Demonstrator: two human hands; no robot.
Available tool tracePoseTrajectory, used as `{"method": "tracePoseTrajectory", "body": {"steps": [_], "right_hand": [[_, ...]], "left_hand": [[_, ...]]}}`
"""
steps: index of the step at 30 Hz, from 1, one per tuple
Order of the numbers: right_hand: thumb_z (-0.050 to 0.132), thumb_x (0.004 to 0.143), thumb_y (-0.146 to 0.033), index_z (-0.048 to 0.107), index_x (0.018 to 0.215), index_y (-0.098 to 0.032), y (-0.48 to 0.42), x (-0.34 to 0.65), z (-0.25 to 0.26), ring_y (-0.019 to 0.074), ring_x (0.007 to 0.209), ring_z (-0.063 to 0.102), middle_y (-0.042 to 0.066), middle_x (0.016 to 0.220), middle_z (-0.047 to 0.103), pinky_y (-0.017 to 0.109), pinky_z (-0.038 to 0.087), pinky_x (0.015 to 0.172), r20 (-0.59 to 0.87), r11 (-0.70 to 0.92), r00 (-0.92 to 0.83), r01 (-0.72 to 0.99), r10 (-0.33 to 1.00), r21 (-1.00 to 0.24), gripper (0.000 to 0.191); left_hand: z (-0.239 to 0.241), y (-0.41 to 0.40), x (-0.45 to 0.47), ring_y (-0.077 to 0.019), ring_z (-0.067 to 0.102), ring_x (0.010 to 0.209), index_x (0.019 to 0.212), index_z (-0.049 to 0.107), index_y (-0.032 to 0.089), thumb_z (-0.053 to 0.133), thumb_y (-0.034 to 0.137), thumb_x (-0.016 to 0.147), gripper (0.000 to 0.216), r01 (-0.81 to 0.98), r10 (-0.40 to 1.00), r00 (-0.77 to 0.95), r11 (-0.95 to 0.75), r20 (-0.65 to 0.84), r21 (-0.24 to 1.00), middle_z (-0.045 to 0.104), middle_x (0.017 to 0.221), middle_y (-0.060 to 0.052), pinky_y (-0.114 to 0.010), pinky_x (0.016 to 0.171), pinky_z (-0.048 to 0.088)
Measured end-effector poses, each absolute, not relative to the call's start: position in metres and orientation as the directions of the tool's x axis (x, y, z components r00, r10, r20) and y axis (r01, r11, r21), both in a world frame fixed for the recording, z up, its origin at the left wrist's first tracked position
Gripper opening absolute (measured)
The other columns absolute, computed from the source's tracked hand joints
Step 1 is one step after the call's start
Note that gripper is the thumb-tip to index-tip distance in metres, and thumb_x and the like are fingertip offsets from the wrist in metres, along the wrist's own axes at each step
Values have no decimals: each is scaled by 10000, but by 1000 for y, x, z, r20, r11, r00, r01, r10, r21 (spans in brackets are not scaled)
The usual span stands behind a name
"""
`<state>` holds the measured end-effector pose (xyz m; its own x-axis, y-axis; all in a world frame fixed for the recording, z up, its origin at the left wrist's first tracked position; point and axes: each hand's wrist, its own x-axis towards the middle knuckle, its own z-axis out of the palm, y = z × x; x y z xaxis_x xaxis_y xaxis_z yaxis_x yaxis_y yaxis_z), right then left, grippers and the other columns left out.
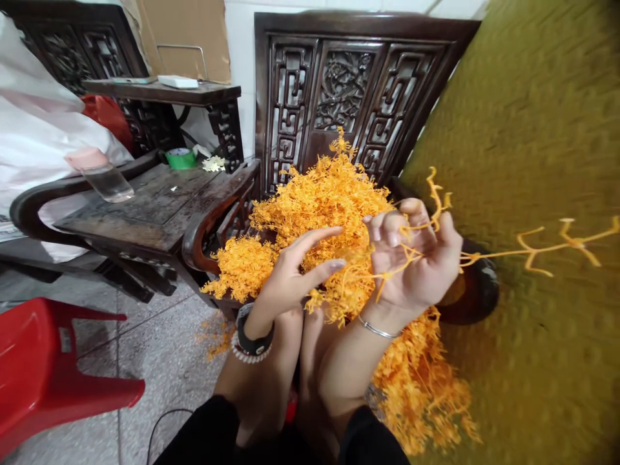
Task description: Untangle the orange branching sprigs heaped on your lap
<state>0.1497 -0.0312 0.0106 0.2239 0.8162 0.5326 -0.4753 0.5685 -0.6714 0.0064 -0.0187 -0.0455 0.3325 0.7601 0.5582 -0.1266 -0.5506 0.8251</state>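
At the far left, a clear glass jar [104, 181] with a pink lid lies tilted on a dark wooden table [150, 210], and it seems to hold some water. A white plastic sack [43, 123] is behind it, a red plastic stool [43, 368] stands on the floor at near left, and a roll of green tape [181, 158] sits on the table's far side. A big heap of orange sprigs [324, 213] lies in front of a carved wooden chair back [343, 97], and it reaches under both hands and down past the right forearm. The left hand [290, 278] has spread fingers, touches the heap and pinches nothing. The right hand [411, 258] is open with the fingers a little curled. One long orange sprig [574, 242] lies across it and stretches right over an olive-green cloth [542, 116]; I cannot tell if the fingers grip it.
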Motion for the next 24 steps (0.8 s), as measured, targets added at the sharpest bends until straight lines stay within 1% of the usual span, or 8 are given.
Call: {"method": "tracePoseTrajectory", "body": {"steps": [2, 4, 7, 10, 14, 18, 21, 24], "right_hand": [[364, 842, -452, 636, 846, -222, -35, 149, 11, 161, 594, 496, -10, 502, 450, 353, 468, 690, 525, 558, 210, -449, 825, -698, 357], [365, 836, -479, 644, 858, -219, -38, 151, 11, 178, 632, 541, 5, 510, 494, 359, 479, 685, 510, 550, 217, -438, 832, -711, 383], [359, 824, -543, 649, 834, -232, -40, 159, 9, 175, 610, 571, 4, 537, 547, 354, 493, 644, 470, 550, 286, -460, 835, -697, 426], [346, 829, -549, 660, 902, -231, -39, 168, 8, 147, 626, 592, 8, 696, 636, 344, 509, 666, 451, 583, 370, -508, 812, -634, 452], [362, 839, -484, 660, 954, -247, -40, 181, 7, 115, 721, 608, 11, 953, 661, 300, 512, 721, 446, 687, 526, -495, 724, -532, 398], [399, 833, -424, 663, 952, -256, -34, 204, -2, 80, 729, 616, -12, 978, 666, 231, 513, 691, 384, 720, 620, -487, 684, -495, 335], [393, 821, -503, 664, 958, -236, -33, 219, -14, 105, 764, 642, 9, 945, 682, 241, 525, 659, 359, 637, 578, -396, 733, -662, 404], [436, 819, -538, 685, 831, -193, -54, 223, -20, 121, 666, 649, 36, 750, 697, 224, 510, 585, 330, 345, 375, 28, 867, -938, 426]], "left_hand": [[-34, -22, 23, -170, 564, 1064, 1167, 524, 185, 561, 366, 826, 388, -207, 707, 499, -464, 501, 861, 606, 1162, -82, -317, 938, 444], [-29, -22, 34, -170, 598, 921, 1088, 539, 175, 585, 387, 801, 360, -174, 664, 589, -453, 461, 875, 635, 1024, -76, -320, 841, 483], [-24, -20, 45, -173, 582, 829, 957, 566, 173, 561, 379, 814, 251, -45, 638, 609, -565, 471, 824, 629, 909, -56, -347, 797, 476], [-14, -18, 52, -156, 571, 842, 913, 577, 174, 477, 332, 868, 192, -109, 578, 635, -591, 513, 799, 620, 886, -37, -316, 799, 458], [2, -6, 53, -100, 530, 723, 899, 589, 177, 516, 314, 854, 162, -242, 664, 474, -534, 579, 810, 602, 829, -13, -224, 659, 435], [15, 12, 46, -73, 511, 635, 880, 621, 170, 562, 284, 827, 139, -322, 709, 293, -558, 641, 765, 608, 780, -8, -178, 568, 424], [17, 24, 42, -64, 507, 586, 861, 644, 162, 593, 262, 803, 126, -344, 725, 214, -572, 655, 745, 603, 741, -3, -169, 535, 429], [13, 31, 43, -61, 514, 601, 857, 651, 162, 601, 242, 794, 113, -363, 758, 117, -569, 642, 738, 611, 743, 0, -160, 542, 442]]}}
